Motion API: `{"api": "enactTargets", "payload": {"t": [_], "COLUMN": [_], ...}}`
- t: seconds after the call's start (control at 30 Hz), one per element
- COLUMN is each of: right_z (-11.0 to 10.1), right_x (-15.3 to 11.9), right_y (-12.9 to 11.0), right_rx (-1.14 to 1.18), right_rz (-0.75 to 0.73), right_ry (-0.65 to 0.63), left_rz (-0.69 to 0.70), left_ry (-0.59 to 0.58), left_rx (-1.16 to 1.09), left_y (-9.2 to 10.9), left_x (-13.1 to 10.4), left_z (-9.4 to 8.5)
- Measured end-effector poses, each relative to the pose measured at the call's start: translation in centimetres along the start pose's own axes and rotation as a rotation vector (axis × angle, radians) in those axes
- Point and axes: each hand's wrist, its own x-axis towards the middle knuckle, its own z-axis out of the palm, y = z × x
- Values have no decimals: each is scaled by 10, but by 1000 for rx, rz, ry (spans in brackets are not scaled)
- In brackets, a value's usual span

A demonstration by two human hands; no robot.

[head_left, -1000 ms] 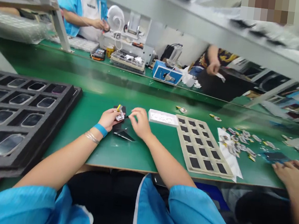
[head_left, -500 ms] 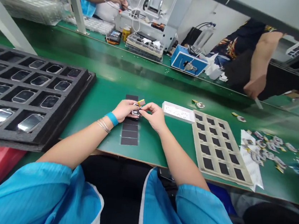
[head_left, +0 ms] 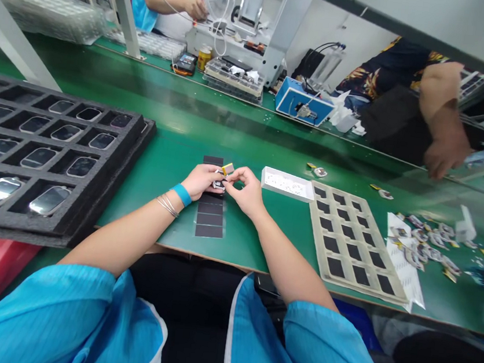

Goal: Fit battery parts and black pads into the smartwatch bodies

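Note:
My left hand (head_left: 200, 181) grips a small metal-cased device (head_left: 219, 184) with a yellow-edged battery (head_left: 228, 169) sticking up from it. Thumb and index finger pinched together, my right hand (head_left: 246, 191) meets the device's right side; whatever may be between those fingertips is too small to make out. Beneath the hands lies a clear strip of black rectangles (head_left: 210, 219). Right of my right hand is a shallow white box (head_left: 287, 184) with tiny pieces inside.
A black foam tray (head_left: 69, 197) of framed screens fills the left. At the right are a beige tray (head_left: 317, 237) of black pieces and a pile of small devices (head_left: 436, 241). Across the bench, a person's hand (head_left: 446, 151) hangs near a blue machine (head_left: 303, 101).
My hands stay at the device, with only slight finger shifts, and the battery shows a little more. The other person's hand at the right has moved rightward, and a white piece now stands by the pile.

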Motion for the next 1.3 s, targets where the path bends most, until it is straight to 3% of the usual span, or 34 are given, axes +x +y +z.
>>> {"api": "enactTargets", "payload": {"t": [0.17, 0.27, 0.33, 0.43, 0.5, 0.67, 0.83, 1.0, 1.13, 1.2, 1.3], "right_z": [1, 1, 0, -3, -4, -5, 0, 3, 2, 1, -1], "right_x": [-2, 0, 3, 9, 11, 8, 1, -2, 2, 6, 10], "right_y": [-7, -6, 0, 10, 14, 5, -3, -8, -5, 0, 5], "right_rx": [-244, -353, -278, -36, 36, -101, -386, -585, -450, -229, 155], "right_rz": [-94, -139, -60, 124, 157, 20, -127, -244, -173, -26, 197], "right_ry": [-12, 93, 132, 82, 85, 153, 109, -6, 12, 58, -66], "left_rz": [18, 19, -3, -41, -68, -83, -79, -160, -93, -44, 12], "left_ry": [11, 25, 21, -8, -61, -182, -93, -78, -112, -164, -195], "left_rx": [-7, -20, -17, -22, -51, -91, -76, -295, -248, -200, -138], "left_y": [-3, -3, -2, -1, -1, -2, -4, 2, 4, 3, 3], "left_x": [1, -1, -1, -2, -1, 0, 1, 4, 4, 3, 1], "left_z": [-1, 0, 1, 1, -1, -3, -2, -5, -8, -9, -10]}}
